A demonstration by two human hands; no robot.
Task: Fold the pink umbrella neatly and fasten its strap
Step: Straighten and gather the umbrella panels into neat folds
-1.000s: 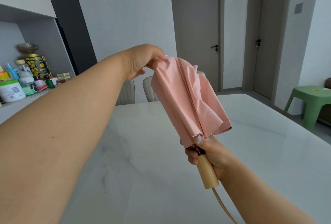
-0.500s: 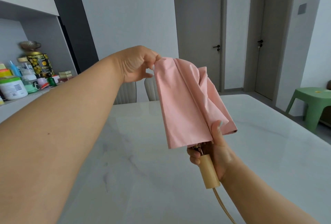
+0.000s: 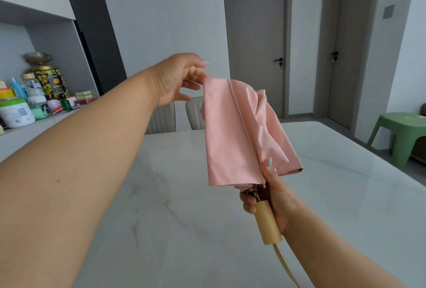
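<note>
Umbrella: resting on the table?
No, the pink umbrella is held in the air above the table, its wooden handle gripped by the right hand.

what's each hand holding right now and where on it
The right hand grips the pink umbrella at the top of its wooden handle, thumb on the canopy. The left hand is open, fingertips at the canopy's top corner, holding nothing.

The umbrella [image 3: 239, 131] is plain pink, and its handle [image 3: 268, 223] is pale wood with a tan cord [image 3: 285, 267]. The worktop [image 3: 184, 195] is white with thin grey veins. The stool [image 3: 403, 135] is green, the doors [image 3: 255, 41] are grey, and a tin [image 3: 51, 82] is black with yellow lemons.
</note>
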